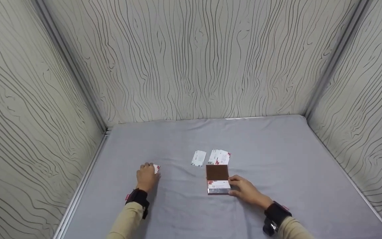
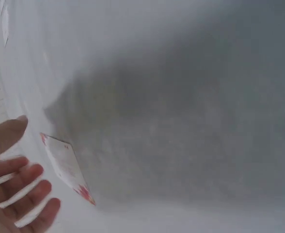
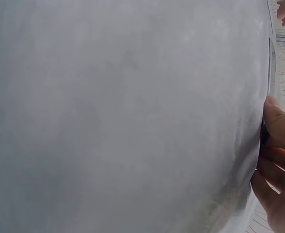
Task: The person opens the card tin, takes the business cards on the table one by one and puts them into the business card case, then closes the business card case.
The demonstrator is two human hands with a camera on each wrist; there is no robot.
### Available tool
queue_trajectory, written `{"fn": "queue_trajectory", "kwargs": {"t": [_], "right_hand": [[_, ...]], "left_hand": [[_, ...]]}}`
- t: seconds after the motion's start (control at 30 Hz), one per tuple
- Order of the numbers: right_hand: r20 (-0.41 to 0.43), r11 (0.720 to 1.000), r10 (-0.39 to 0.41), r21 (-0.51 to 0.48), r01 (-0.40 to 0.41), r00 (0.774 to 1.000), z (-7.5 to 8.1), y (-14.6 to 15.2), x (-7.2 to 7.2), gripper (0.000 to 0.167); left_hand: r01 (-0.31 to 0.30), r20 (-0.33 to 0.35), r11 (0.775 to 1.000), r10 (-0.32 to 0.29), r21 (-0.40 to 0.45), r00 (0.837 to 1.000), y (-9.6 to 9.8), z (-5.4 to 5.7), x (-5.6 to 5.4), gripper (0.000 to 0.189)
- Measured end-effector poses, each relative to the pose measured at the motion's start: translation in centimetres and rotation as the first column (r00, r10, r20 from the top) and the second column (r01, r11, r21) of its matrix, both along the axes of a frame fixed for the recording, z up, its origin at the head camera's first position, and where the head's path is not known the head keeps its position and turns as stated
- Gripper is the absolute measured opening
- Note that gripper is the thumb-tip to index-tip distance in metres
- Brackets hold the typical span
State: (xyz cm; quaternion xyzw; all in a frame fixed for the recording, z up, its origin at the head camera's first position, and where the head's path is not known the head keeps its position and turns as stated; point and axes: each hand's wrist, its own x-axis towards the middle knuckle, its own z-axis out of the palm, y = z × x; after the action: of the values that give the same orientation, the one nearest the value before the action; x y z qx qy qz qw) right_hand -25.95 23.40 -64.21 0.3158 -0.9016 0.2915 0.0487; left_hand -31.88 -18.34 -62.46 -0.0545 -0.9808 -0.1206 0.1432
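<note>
My left hand point(image 1: 147, 176) hovers at a white business card point(image 2: 67, 167) with red floral corners. In the left wrist view its fingers are spread and relaxed, with the card lying on the cloth just beyond the fingertips. From the head view the hand covers most of that card. My right hand point(image 1: 246, 191) grips the right edge of an opened brown card holder point(image 1: 217, 172), thumb on the near side. A card with a red flower print point(image 1: 219, 184) sits in the holder's lower half, behind a clear strip. In the right wrist view the holder shows only edge-on.
Beyond the holder lie a card with a greenish print point(image 1: 198, 158) and a fanned group of red-flowered cards point(image 1: 219, 156). A wrinkled grey cloth point(image 1: 184, 212) covers the table. Wood-patterned panels point(image 1: 194, 59) enclose the back and both sides.
</note>
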Motion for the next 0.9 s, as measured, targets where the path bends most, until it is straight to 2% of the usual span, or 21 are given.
{"fn": "queue_trajectory", "kwargs": {"t": [0.13,0.2,0.37,0.67,0.9], "right_hand": [[0.027,1.000,-0.006,0.012,0.006,1.000,0.1,0.0,-0.1,0.039],[0.025,1.000,-0.006,0.011,0.006,1.000,0.0,0.0,0.0,0.040],[-0.012,1.000,0.000,0.003,0.000,1.000,-0.2,0.1,0.0,0.040],[-0.018,1.000,0.017,0.004,-0.016,1.000,-0.2,0.2,-0.1,0.040],[-0.034,1.000,0.020,-0.007,-0.020,0.999,0.0,0.2,0.1,0.040]], "left_hand": [[-0.106,0.095,0.994,0.104,0.016,0.990,-1.1,0.4,0.6,0.051],[-0.126,0.145,0.992,0.122,0.016,0.982,-1.6,0.5,0.8,0.054],[-0.152,0.218,0.988,0.141,0.035,0.966,-2.5,0.4,0.7,0.054],[-0.142,0.214,0.986,0.121,0.088,0.969,-3.1,0.5,1.0,0.048],[-0.153,0.230,0.983,0.127,0.101,0.965,-3.2,0.2,0.6,0.051]]}}
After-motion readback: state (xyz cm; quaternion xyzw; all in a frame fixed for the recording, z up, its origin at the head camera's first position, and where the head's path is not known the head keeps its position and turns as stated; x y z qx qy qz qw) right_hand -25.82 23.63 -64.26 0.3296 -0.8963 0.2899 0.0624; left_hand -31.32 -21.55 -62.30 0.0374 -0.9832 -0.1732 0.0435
